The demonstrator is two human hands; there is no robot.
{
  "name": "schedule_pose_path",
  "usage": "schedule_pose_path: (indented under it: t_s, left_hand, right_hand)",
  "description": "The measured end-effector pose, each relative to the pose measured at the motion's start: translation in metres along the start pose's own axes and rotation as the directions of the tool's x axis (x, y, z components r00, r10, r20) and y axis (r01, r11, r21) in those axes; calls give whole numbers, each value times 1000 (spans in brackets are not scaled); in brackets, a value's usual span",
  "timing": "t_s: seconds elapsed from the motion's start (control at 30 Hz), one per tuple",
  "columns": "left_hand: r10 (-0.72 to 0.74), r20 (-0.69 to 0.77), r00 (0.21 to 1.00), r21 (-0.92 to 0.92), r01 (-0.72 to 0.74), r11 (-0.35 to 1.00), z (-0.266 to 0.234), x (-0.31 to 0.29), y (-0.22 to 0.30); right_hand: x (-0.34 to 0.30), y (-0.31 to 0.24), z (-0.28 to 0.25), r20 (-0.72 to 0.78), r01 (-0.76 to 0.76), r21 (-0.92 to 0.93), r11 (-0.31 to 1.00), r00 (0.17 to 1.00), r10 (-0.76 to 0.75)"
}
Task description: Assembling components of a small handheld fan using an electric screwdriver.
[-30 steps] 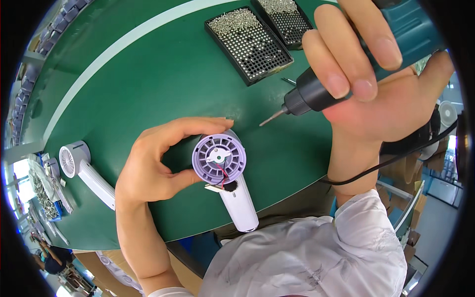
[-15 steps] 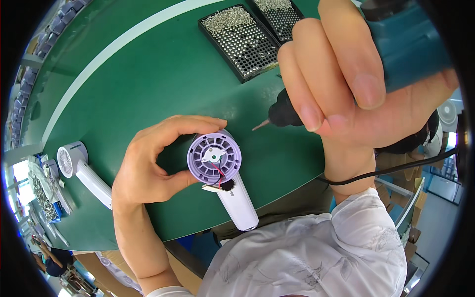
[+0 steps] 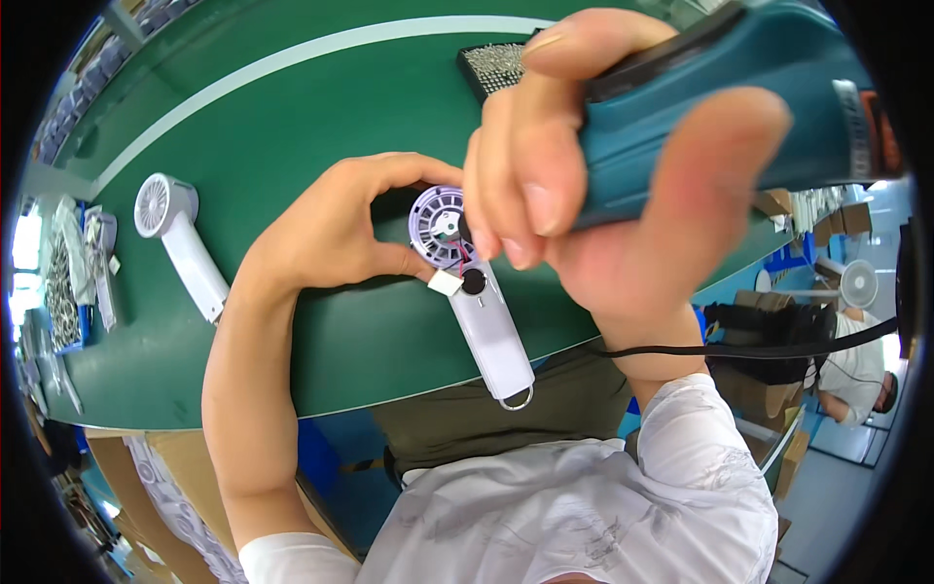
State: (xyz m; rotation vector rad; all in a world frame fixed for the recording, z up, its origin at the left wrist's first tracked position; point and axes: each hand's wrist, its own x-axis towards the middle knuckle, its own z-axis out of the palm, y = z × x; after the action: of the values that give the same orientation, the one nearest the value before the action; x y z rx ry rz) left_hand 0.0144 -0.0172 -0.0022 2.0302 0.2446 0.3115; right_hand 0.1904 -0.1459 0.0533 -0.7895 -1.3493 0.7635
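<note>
A small handheld fan [image 3: 496, 336] lies on the green table, its round lilac head opened up. Inside the head show a white hub and red and dark wires, and a small white tab hangs by the neck. Thumb and fingers of my left hand [image 3: 326, 229] curve round the head and grip it from the left. My right hand [image 3: 623, 214] is wrapped round a teal electric screwdriver [image 3: 700, 127], held over the fan's head. The screwdriver's tip is hidden behind my fingers, so contact with the fan cannot be made out.
A second handheld fan [image 3: 190, 248] lies left of my left forearm. Beyond my right hand stands a black tray of small screws [image 3: 494, 66], partly covered. At the far left are bagged parts and a blue bin [image 3: 68, 326]. A black cable [image 3: 759, 350] runs past my right wrist.
My right hand has brought the screwdriver left, over the fan's head, and tilted it. My left hand still grips the fan. The whole view has shifted, with the table's things appearing elsewhere.
</note>
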Motion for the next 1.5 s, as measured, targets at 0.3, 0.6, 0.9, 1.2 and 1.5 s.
schedule_pose_path:
  t_s: [0.3,0.6,0.9,1.2,1.5]
  left_hand:
    - [29,-19,999,-46,-30,998,1,-1,-2]
    - [36,25,999,-101,-33,994,2,-2,-10]
    - [10,31,999,-65,-8,998,0,-3,-4]
    - [33,-7,999,-67,-33,997,3,-4,-9]
    - [-29,57,998,-69,33,997,-1,-3,-3]
  right_hand:
    - [14,10,26,71,43,-18,999,997,-42]
    - [11,18,30,87,47,40,998,995,-50]
    - [9,25,31,153,60,22,998,986,-63]
    - [13,28,32,174,55,-8,998,983,-52]
    - [14,26,33,159,37,8,999,987,-38]
